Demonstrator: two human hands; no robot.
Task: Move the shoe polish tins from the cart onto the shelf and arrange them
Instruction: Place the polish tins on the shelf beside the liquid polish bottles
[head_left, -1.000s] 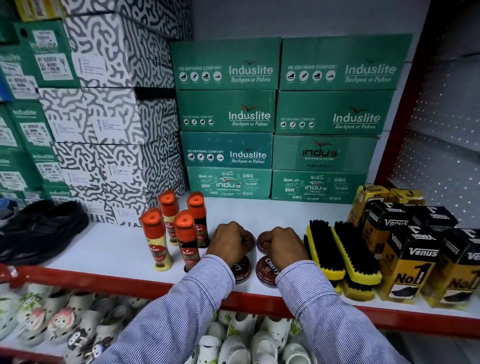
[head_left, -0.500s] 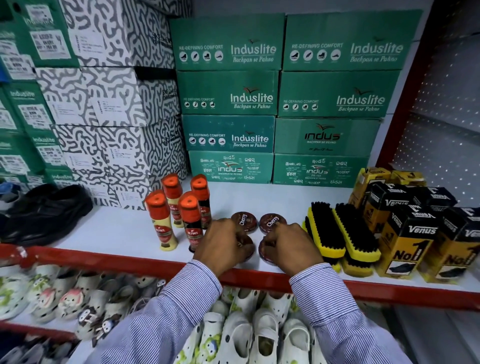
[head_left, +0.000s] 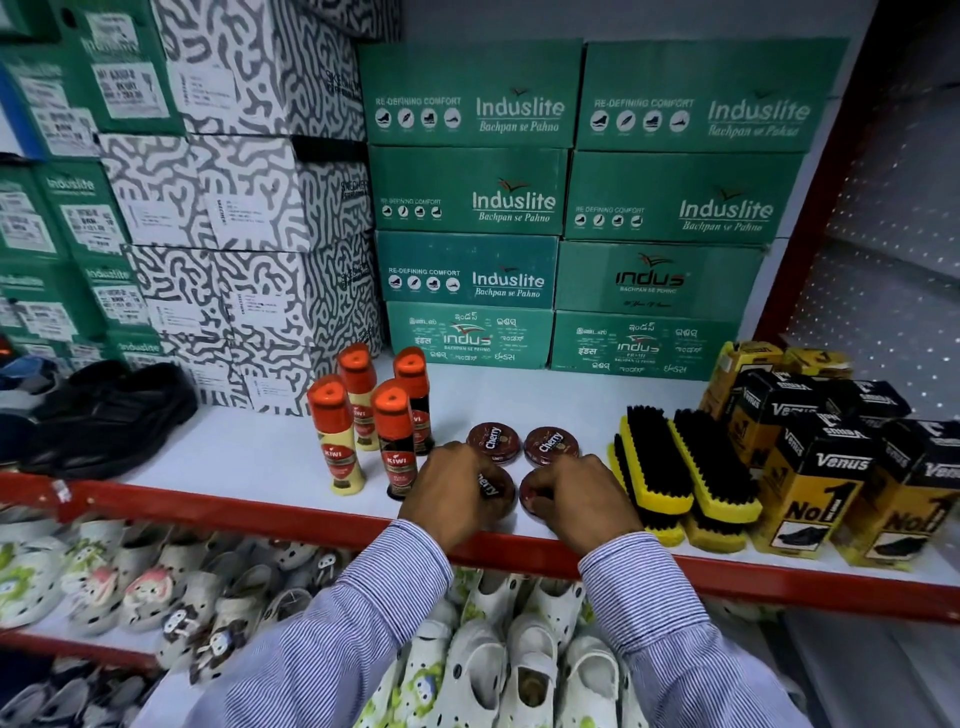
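Dark red round shoe polish tins lie flat on the white shelf (head_left: 249, 452) in two rows. The rear left tin (head_left: 493, 441) and rear right tin (head_left: 551, 445) sit free, lids reading "Cherry". My left hand (head_left: 451, 493) is curled over the front left tin (head_left: 497, 489), fingers on its rim. My right hand (head_left: 577, 503) covers most of the front right tin (head_left: 531, 498) the same way. Both front tins rest on the shelf close to its red front edge (head_left: 260, 514). No cart shows in view.
Several orange-capped Kiwi bottles (head_left: 392, 431) stand just left of the tins. Yellow-backed black brushes (head_left: 685, 467) lie to the right, then yellow and black Venus boxes (head_left: 815, 478). Green shoe boxes (head_left: 467, 270) are stacked behind. Black shoes (head_left: 109, 415) sit far left; white children's clogs (head_left: 493, 665) fill the lower shelf.
Both hands drew back from the rear pair of tins to the front pair, leaving the rear two uncovered. Over the last half second they have stayed on the front tins.
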